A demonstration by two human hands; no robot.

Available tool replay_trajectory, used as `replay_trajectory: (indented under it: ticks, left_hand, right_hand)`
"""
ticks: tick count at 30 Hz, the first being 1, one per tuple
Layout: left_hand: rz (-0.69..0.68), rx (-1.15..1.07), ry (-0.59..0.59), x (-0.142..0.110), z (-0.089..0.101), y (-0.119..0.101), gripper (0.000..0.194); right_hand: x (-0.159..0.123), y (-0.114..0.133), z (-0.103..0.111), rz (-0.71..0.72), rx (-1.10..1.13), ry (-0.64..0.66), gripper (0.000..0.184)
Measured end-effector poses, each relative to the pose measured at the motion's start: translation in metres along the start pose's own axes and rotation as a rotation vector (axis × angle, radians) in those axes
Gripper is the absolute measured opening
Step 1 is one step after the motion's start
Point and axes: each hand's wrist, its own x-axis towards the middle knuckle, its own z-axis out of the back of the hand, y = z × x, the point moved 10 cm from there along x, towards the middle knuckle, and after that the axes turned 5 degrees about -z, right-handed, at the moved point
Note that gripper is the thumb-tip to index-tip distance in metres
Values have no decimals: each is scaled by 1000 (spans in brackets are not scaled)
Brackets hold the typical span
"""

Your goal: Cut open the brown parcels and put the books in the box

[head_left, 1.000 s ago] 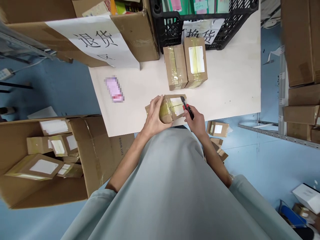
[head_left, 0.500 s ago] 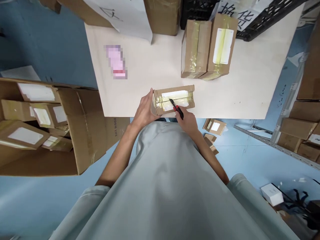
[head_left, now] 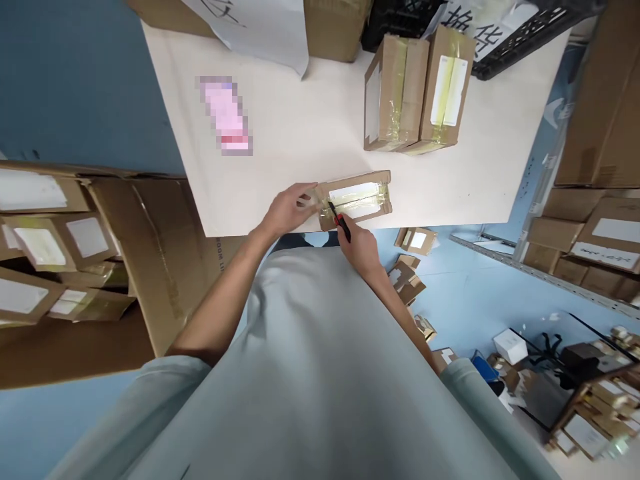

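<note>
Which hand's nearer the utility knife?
Right. The right hand holds the utility knife over the taped cardboard box; the left hand is off to the knife's left, by the box's left end.

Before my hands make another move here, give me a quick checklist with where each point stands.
1. Knife gripped: ok, in the right hand.
2. Left hand well away from the blade: not ok, its fingertips look close to it.
3. Small box set well back on the table: not ok, it lies at the near edge.
4. Small box held firmly: cannot tell, the left fingers are blurred at its end.
5. Pink item away from the blade: ok, it lies well apart.
</note>
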Motion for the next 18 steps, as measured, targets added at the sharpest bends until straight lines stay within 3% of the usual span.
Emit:
replay_trajectory:
  ticks: [3, 7, 11, 18]
  left_hand:
    - [-2, 30, -25, 25, 12, -7, 35]
    - [-2, 72, 22, 46, 16, -17, 17]
    - [-9, 69, 37, 52, 17, -18, 12]
    - [-10, 51, -14, 55, 16, -9, 23]
  right_hand:
    - [-4, 11, -4, -71, -62, 5, 57]
    - [-9, 23, -1, -122, -90, -30, 57]
    - [-12, 37, 2, -156, -122, -41, 57]
    - [-18, 63, 5, -281, -238, -37, 52]
